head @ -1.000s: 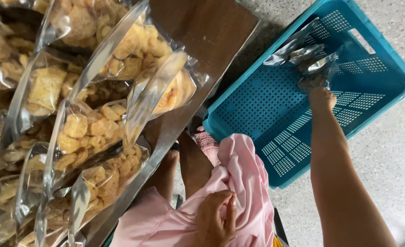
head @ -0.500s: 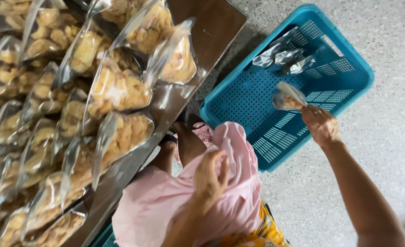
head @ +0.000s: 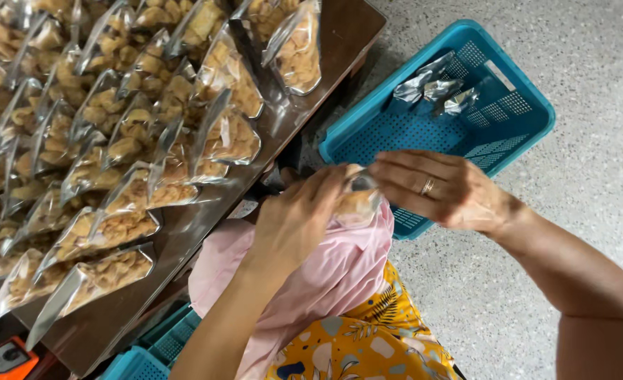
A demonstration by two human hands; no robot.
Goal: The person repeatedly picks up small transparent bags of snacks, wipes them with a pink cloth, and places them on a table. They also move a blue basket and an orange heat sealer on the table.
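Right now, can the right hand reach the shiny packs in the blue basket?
Probably yes. The right hand is just in front of the basket, which is open on top, and nothing lies between it and the packs. But it is holding a snack bag with the left hand.

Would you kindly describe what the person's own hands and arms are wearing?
Both forearms are bare, with no sleeves or gloves showing. The right hand wears a gold-coloured ring on one finger. The left hand shows no ring, watch or other jewellery in the head view.

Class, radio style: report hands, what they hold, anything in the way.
Left hand and right hand both pinching one small snack bag over pink cloth. Blue basket beyond, few bags inside. Nothing obstructing.
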